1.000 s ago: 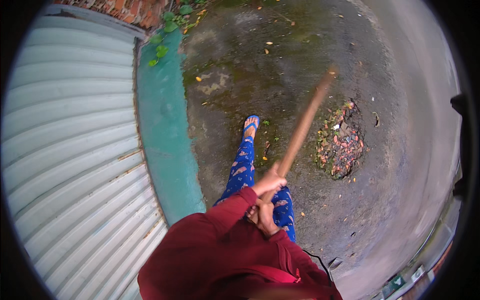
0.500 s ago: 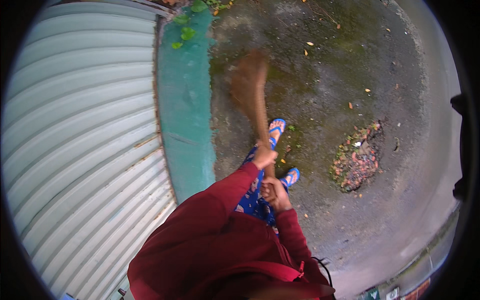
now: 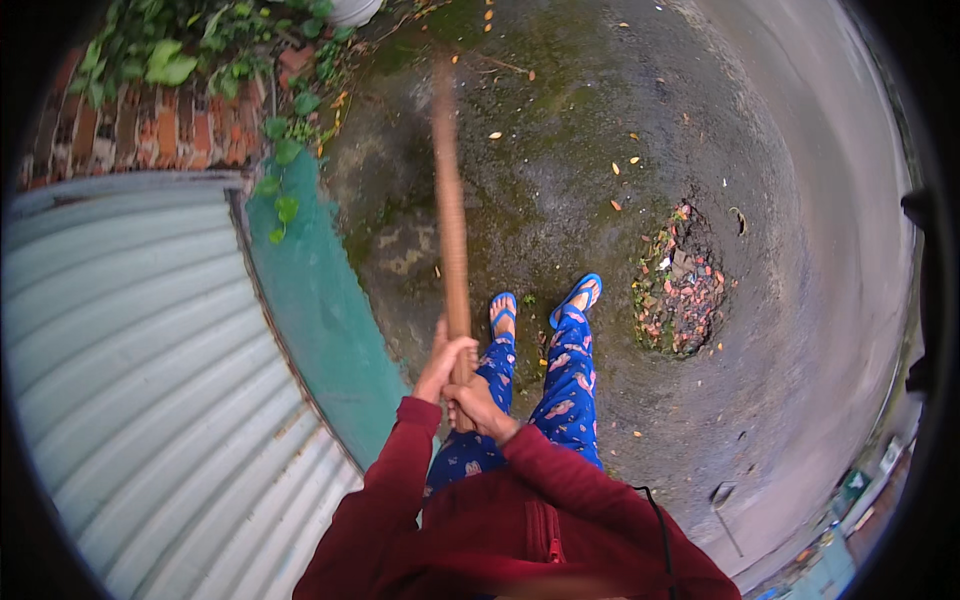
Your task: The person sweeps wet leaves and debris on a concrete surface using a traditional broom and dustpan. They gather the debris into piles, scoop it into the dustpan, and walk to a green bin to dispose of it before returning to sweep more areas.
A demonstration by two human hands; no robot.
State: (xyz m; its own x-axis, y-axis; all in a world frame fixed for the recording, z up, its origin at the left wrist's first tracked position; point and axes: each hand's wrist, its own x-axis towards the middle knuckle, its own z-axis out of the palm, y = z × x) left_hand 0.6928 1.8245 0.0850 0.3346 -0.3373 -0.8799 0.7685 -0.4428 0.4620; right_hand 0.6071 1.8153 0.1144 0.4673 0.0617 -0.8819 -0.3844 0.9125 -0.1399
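Both hands grip a brown broom point(image 3: 453, 220), seen nearly edge-on, which reaches away from me over the mossy ground. My left hand point(image 3: 442, 364) is closed round it farther out, fingers wrapped. My right hand point(image 3: 477, 404) is shut on the butt of the handle, just nearer my body. The broom's far end is smeared by motion, so I cannot tell whether it touches the ground. Several yellow leaves point(image 3: 496, 135) lie on the concrete beyond and to the right of it.
Ribbed pale metal sheeting point(image 3: 150, 330) and a green strip point(image 3: 315, 290) run along my left. Far left are a brick wall point(image 3: 160, 125) and leafy plants point(image 3: 172, 65). To the right is a patch of broken red rubble point(image 3: 685, 290). My feet wear blue flip-flops point(image 3: 578, 297).
The broom has swung left and now points farther away, its broad face turned to a narrow edge. Both hands have moved left and toward me. My feet have shifted, now side by side.
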